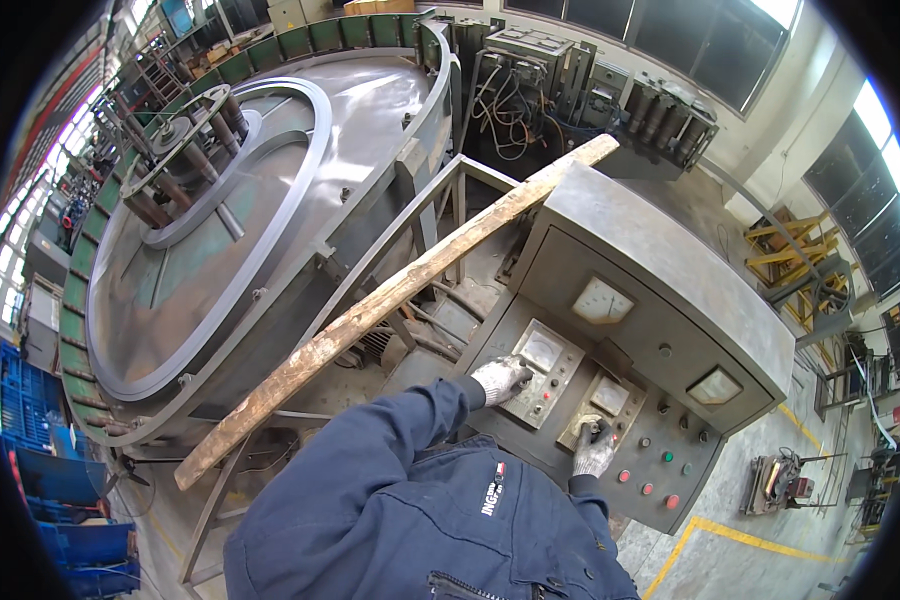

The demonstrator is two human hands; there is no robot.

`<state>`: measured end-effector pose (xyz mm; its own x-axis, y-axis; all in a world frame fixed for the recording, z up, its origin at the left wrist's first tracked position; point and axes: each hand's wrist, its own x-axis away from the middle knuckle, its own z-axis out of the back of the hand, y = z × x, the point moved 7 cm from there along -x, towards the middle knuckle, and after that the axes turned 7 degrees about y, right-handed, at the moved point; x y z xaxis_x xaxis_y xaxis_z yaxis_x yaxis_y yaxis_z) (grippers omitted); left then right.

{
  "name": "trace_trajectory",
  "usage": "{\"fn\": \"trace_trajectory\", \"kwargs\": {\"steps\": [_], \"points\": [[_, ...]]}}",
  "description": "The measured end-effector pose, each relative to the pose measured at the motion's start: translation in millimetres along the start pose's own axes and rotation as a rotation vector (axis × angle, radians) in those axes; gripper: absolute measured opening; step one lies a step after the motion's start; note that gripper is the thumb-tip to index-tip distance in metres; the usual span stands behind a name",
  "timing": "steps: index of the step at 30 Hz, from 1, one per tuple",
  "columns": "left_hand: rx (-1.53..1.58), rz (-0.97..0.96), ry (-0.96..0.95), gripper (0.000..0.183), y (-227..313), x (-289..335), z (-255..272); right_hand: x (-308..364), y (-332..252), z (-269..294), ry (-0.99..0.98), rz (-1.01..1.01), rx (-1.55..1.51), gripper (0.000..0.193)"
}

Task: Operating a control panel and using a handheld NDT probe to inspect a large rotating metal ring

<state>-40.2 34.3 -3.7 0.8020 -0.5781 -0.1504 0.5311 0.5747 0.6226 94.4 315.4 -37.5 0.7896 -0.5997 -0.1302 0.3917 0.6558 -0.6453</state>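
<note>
A grey control desk (pixel 660 250) stands in front of me, its sloping panel carrying several square meters, red and green push buttons (pixel 645 488) and small knobs. My left hand (pixel 500 380), in a white work glove, lies curled against the panel's left edge beside a meter (pixel 542 350); what is under its fingers is hidden. My right hand (pixel 594 450), also gloved, is closed around a knob (pixel 590 428) just below another small meter (pixel 610 397). Dark blue jacket sleeves cover both arms.
A long rough wooden beam (pixel 370 310) leans diagonally from the floor to the desk's top. Left of it is a large round grey machine bed (pixel 210 250) with a green rim. Open wiring cabinets (pixel 530 90) stand behind. Blue crates (pixel 40 470) are at left, a yellow floor line (pixel 730 535) at right.
</note>
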Motion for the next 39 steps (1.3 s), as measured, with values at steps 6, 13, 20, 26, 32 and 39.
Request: {"fn": "trace_trajectory", "kwargs": {"steps": [6,13,20,26,32,39], "points": [[-0.005,-0.027,0.026,0.023,-1,0,0,-2,11,-5,0.072,0.052,0.018,0.043],[0.004,-0.018,0.025,0.026,-5,1,-5,-1,14,-8,0.06,0.038,0.01,0.043],[-0.032,0.029,-0.039,0.033,-12,1,-11,0,0,-4,0.009,0.004,0.015,0.043],[-0.007,-0.008,-0.005,0.036,-2,1,-2,0,10,-6,0.035,0.028,0.009,0.041],[0.009,-0.02,0.019,0.036,-4,1,-2,0,4,-4,0.059,0.061,-0.017,0.037],[0.021,-0.004,0.015,0.036,-8,0,-7,0,6,-4,0.066,0.066,-0.011,0.035]]}}
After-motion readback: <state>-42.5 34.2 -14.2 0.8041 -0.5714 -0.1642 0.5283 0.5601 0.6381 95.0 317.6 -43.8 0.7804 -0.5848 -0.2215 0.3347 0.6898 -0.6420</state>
